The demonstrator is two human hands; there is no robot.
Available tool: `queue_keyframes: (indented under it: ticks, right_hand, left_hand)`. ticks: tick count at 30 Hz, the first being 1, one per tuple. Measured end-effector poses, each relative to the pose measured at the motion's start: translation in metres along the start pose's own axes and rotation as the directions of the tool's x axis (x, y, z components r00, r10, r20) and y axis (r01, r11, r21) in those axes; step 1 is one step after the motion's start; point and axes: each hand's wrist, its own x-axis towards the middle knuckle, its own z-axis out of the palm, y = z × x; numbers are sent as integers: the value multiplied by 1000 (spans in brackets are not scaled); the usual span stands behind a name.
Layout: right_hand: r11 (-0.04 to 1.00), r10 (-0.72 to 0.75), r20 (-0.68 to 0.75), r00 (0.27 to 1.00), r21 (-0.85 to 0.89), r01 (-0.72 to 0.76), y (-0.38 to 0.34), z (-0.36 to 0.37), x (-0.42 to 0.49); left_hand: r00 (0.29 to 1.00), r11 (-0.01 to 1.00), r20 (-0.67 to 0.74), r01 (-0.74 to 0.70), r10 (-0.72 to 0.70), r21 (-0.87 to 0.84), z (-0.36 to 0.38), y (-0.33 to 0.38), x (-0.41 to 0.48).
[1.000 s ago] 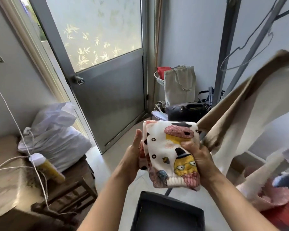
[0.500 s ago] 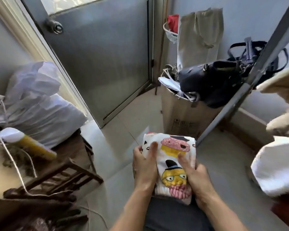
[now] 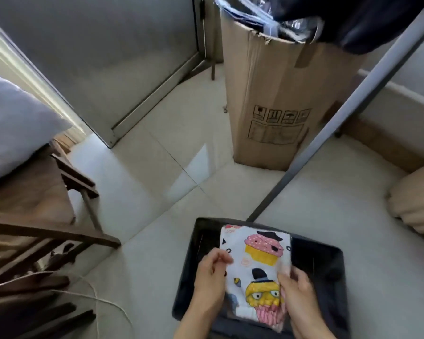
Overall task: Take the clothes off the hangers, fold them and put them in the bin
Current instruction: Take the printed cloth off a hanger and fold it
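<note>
Both left hand [image 3: 210, 280] and right hand [image 3: 296, 293] pinch the folded garment [image 3: 256, 259], hiding much of the bin [image 3: 324, 264].

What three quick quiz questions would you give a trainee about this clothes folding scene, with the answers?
1. True or false: the folded cupcake-print garment is held over the black bin.
2. Which stands on the floor beyond the bin? A) cardboard box B) suitcase C) fan
3. Fill in: the garment is held by ___ hands, the left hand at one edge and the right hand at the other.
Key: 1 true; 2 A; 3 two.
</note>
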Motion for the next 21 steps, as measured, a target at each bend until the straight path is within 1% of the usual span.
queue_keyframes:
  ticks: [2, 4, 5, 7, 11, 16, 18, 21]
  right_hand:
    - [996, 58, -26, 998, -73, -60, 36, 5, 23]
    - [993, 56, -89, 994, -102, -65, 57, 13, 38]
    - [993, 39, -108, 993, -110, -50, 68, 19, 46]
    - [995, 35, -85, 996, -95, -43, 80, 33, 63]
    - [995, 73, 5, 997, -66, -72, 107, 75, 119]
    - [991, 102, 115, 988, -96, -91, 129, 121, 181]
    - [986, 136, 168, 976, -115, -118, 139, 133, 200]
    - [973, 199, 206, 958, -157, -168, 154, 140, 216]
  left_hand:
    - [995, 995, 25, 100, -100, 6, 11, -35, 22]
    - [979, 981, 67, 194, -192, -30, 18, -60, 42]
    - [970, 973, 98, 227, -223, -33, 21, -73, 53]
    - [963, 972, 134, 234, -232, 3, 23, -97, 77]
    - [974, 974, 24, 224, -225, 38, 27, -133, 132]
    - [972, 973, -165, 191, -168, 132, 34, -157, 191]
    - [960, 972, -224, 199, -167, 127, 38, -168, 209]
    - [954, 961, -216, 239, -206, 138, 43, -181, 221]
